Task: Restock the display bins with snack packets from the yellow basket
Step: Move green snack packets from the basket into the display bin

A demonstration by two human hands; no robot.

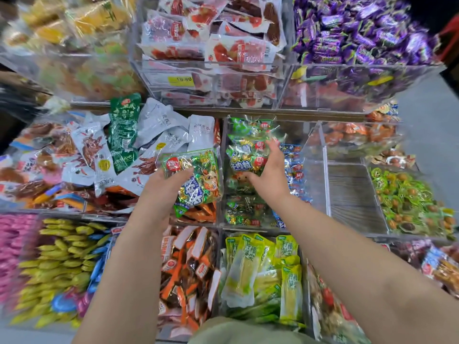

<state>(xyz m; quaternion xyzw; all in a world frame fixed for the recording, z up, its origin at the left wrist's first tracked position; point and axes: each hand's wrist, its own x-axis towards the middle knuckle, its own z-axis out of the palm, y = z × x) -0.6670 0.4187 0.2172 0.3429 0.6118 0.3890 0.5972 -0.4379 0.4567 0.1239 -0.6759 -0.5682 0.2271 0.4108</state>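
**While the left hand holds one green packet, the right lies on the stack**

Seen from the head camera, the left hand (169,181) grips a green snack packet (196,180) by its near edge, with the thumb across the printed face and the fingers curled underneath. The packet sits tilted just left of an acrylic divider, above some orange packets (201,213).

The right hand (269,170) lies with fingers straight and slightly spread on a stack of green packets (246,150) inside the middle clear bin (313,150). It pinches nothing, and the thumb reaches toward the near side of the top packet. Blue packets (294,167) lie just beside the stack, to its right.

Purple sweets (360,33) fill the upper right bin. A yellow price label (182,81) sits on the upper middle bin. Yellow-green packets (260,269) lie in the bin nearest the person.
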